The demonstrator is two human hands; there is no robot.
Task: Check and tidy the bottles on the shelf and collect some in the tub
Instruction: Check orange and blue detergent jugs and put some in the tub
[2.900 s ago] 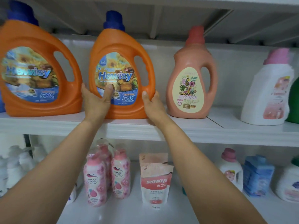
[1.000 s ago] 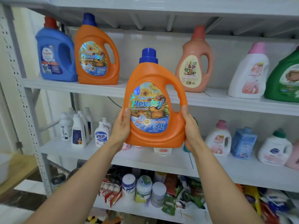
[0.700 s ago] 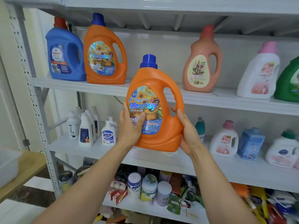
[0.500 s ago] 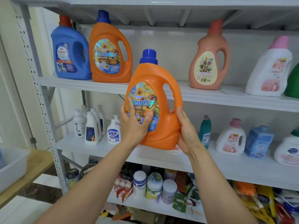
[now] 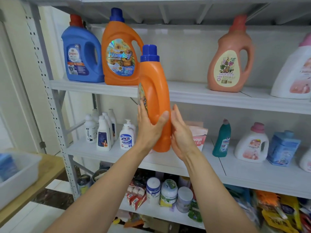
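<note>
I hold an orange detergent bottle (image 5: 155,91) with a blue cap upright in the air before the shelf, its narrow side towards me and its label facing left. My left hand (image 5: 149,130) grips its lower part, thumb wrapped across the near side. My right hand (image 5: 180,133) lies flat against its right side with straight fingers. A second orange bottle (image 5: 120,52) and a blue bottle (image 5: 80,52) stand on the upper shelf (image 5: 210,96). A grey tub (image 5: 20,174) sits at lower left on a wooden table, something blue inside it.
A peach bottle (image 5: 230,61) and a white bottle (image 5: 294,71) stand further right on the upper shelf. The middle shelf carries small white bottles (image 5: 101,130), a teal bottle (image 5: 222,138), a pink pouch and a blue container. Cans and packets crowd the bottom shelf.
The bottle came off the upper shelf and has since turned from label-forward to edge-on. My left thumb now wraps its near side. The view has shifted left, showing the tub.
</note>
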